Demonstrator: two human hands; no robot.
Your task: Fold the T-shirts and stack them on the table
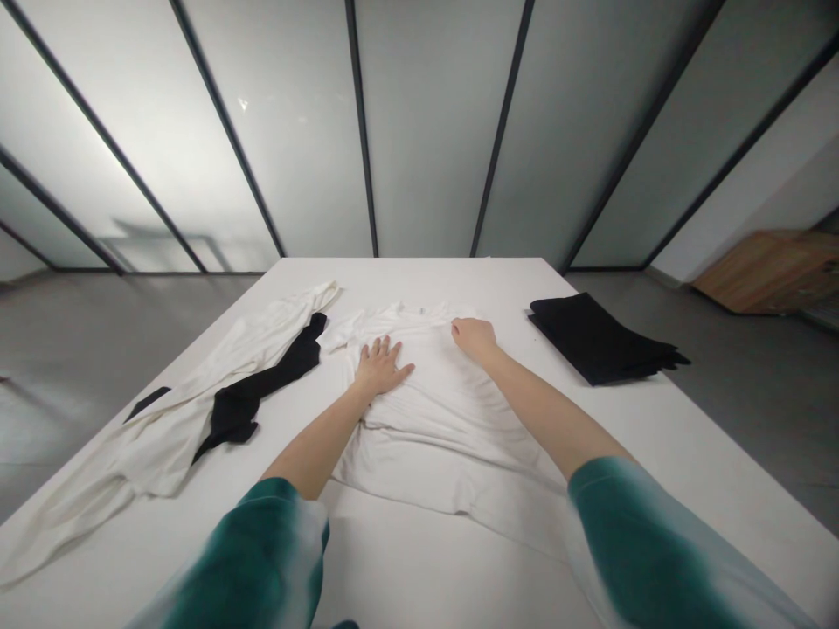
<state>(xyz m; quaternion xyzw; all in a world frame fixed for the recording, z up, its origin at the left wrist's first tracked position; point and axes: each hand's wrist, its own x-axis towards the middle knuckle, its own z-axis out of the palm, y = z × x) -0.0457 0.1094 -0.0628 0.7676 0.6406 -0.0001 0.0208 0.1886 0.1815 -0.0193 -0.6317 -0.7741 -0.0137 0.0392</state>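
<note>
A white T-shirt lies spread on the white table, its neckline at the far side and its hem toward me. Wrinkles run across its lower half. My left hand rests flat on the shirt's left upper part, fingers spread. At the right shoulder, my right hand is closed with the fingers curled on the shirt's fabric. The right sleeve is mostly hidden by that hand and forearm.
Left of the shirt lie rumpled white garments with a black garment partly under them. Folded black cloths are stacked near the right edge of the white table. Beyond stands a frosted glass partition; a wooden cabinet is far right.
</note>
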